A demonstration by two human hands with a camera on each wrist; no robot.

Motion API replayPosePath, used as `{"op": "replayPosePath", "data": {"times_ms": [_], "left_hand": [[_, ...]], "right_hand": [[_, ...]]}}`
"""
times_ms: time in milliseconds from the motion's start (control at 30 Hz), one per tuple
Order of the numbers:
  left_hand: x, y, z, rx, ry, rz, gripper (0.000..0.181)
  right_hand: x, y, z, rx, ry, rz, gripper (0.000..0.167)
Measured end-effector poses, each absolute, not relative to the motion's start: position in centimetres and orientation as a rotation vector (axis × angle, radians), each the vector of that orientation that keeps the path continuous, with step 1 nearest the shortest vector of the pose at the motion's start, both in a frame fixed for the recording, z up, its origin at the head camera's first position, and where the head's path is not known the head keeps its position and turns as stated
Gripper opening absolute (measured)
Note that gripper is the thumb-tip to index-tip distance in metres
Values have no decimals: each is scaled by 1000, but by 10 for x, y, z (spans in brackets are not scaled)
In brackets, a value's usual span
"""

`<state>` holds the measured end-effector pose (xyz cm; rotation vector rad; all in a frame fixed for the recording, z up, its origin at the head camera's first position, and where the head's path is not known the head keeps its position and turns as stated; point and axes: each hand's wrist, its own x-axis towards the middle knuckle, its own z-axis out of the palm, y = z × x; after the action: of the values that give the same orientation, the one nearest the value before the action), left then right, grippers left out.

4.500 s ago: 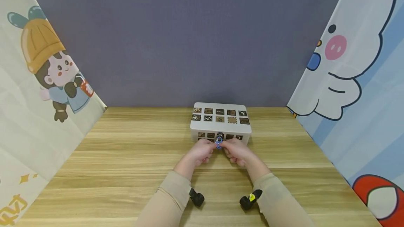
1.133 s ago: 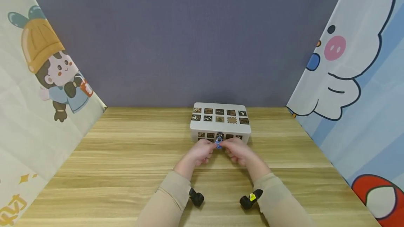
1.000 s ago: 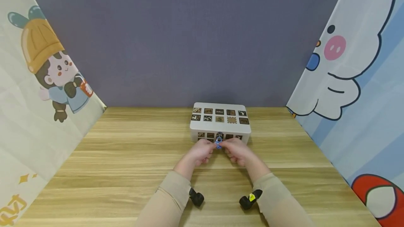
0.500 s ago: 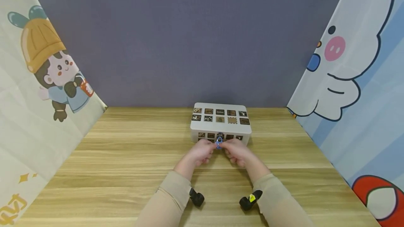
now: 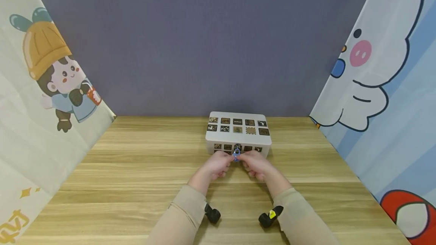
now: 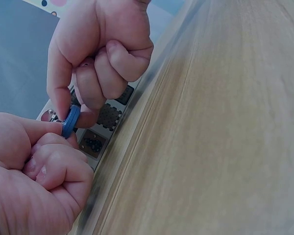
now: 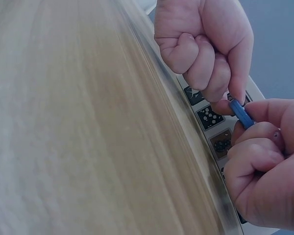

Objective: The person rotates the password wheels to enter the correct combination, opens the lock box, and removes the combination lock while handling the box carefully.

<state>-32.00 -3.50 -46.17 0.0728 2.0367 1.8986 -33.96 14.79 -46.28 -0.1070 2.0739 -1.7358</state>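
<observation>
A small blue padlock (image 5: 236,156) hangs at the clasp on the front of a white box (image 5: 238,136) printed with small dark pictures. From the left side, my left hand (image 5: 219,164) pinches the padlock between thumb and index finger, its other fingers curled in. My right hand (image 5: 256,164) pinches it from the opposite side in the same way. Both wrist views show the padlock's blue body (image 6: 71,121) edge-on between the fingertips. The lid of the box is down. Fingers partly hide the shackle and the clasp.
The box stands near the back of a wood-grain table (image 5: 153,169), before a grey-purple panel (image 5: 211,44). Printed cartoon cloths flank the table on the left (image 5: 20,124) and right (image 5: 408,143). A small black camera is on each wrist.
</observation>
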Motion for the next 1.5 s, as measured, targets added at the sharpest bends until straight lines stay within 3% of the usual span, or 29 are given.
{"op": "replayPosePath", "data": {"times_ms": [800, 1500], "left_hand": [[-322, -36, -464, 62, 2028, 1907, 23], [-324, -34, -464, 20, 2096, 1883, 27]], "right_hand": [[-341, 147, -463, -80, 2066, -1717, 41], [-341, 149, -464, -80, 2074, -1727, 29]]}}
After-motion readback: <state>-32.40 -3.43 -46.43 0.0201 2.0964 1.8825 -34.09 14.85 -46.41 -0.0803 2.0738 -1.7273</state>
